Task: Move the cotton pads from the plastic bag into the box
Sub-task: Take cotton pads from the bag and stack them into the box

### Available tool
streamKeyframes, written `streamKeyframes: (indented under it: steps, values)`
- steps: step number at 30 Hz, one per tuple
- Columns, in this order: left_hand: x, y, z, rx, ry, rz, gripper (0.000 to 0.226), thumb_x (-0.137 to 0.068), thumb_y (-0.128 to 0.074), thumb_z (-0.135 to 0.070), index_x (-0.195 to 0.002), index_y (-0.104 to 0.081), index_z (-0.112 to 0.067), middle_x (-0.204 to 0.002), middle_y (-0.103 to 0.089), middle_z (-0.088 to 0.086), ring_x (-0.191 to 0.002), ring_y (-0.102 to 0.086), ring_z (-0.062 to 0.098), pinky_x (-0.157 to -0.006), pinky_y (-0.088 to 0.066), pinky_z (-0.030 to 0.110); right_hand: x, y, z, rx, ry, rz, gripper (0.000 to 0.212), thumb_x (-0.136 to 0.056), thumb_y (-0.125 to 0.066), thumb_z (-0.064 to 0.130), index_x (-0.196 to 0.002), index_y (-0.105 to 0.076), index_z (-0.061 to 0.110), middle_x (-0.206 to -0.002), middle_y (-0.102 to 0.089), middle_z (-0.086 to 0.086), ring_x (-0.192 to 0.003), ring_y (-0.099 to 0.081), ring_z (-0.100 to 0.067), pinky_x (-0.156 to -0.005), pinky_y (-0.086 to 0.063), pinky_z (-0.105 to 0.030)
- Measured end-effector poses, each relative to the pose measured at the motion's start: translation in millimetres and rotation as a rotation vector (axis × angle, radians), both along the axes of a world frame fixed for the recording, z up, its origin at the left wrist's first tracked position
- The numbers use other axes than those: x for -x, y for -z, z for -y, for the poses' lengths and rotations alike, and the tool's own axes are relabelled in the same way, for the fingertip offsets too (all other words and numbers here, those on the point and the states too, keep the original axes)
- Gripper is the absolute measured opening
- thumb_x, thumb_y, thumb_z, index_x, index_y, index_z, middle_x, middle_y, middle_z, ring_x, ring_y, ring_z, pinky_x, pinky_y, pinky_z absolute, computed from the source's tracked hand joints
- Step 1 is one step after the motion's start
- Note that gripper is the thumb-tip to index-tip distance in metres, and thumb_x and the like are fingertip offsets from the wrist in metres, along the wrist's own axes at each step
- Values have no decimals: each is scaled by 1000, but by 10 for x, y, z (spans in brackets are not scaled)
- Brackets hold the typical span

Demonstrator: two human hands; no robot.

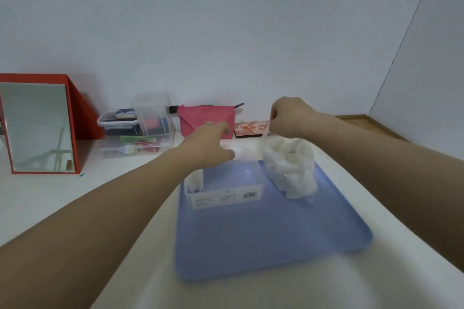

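Right hand lifts the bag of cotton pads over the blue tray; left hand reaches past the box.

The right hand, its grip clenched in a pinch on the top edge of the plastic bag, holds it upright at about 2 o'clock on the tray; the bag's bottom looks to touch the tray. Cotton pads fill the bag. The clear box stands just beside the bag at its 9 o'clock, with a few white pads at its left end. The left hand hovers over the box's far edge, fingers stretched out, grip released. On the white bench, a red-framed mirror stands at 10 o'clock, clear storage boxes and a pink pouch at 12.
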State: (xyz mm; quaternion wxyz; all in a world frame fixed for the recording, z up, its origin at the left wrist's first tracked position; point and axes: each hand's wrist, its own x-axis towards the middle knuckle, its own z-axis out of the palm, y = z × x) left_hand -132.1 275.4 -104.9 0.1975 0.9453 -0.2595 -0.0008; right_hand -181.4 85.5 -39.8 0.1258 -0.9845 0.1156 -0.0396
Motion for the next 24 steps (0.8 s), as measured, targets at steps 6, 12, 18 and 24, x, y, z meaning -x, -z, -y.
streamKeyframes:
  steps: [6, 12, 18, 24]
  values:
    - [146, -19, 548, 499, -48, -406, 22, -93, -56, -28, -113, -58, -18, -109, -63, 2, -101, -65, 21, -94, -53, 40, 113, 137, 127, 115, -76, -209, 37, -88, -45, 3, -117, -67, 10, -110, -71, -10, -95, -66, -26, -80, -53, -31]
    - [180, 94, 736, 574, -47, -529, 20, -93, -59, -16, -112, -57, -12, -107, -66, 8, -86, -67, 17, -89, -56, 37, 35, 248, 218, 185, -212, -306, 49, -88, -53, 15, -134, -57, 30, -122, -63, 4, -102, -61, -19, -79, -53, -26]
    - [198, 146, 767, 586, -30, -548, 18, -90, -60, -5, -106, -58, -13, -98, -66, 8, -87, -67, 18, -86, -57, 35, 39, 294, 285, 239, -262, -315, 56, -86, -64, 34, -140, -50, 33, -135, -56, 4, -115, -58, -19, -93, -49, -30]
    - [203, 140, 741, 606, -30, -538, 18, -91, -62, -1, -107, -58, -8, -93, -63, 9, -86, -65, 21, -91, -58, 39, 89, 316, 285, 328, -354, -176, 37, -90, -60, 27, -127, -62, 22, -126, -62, -2, -111, -58, -23, -76, -41, -25]
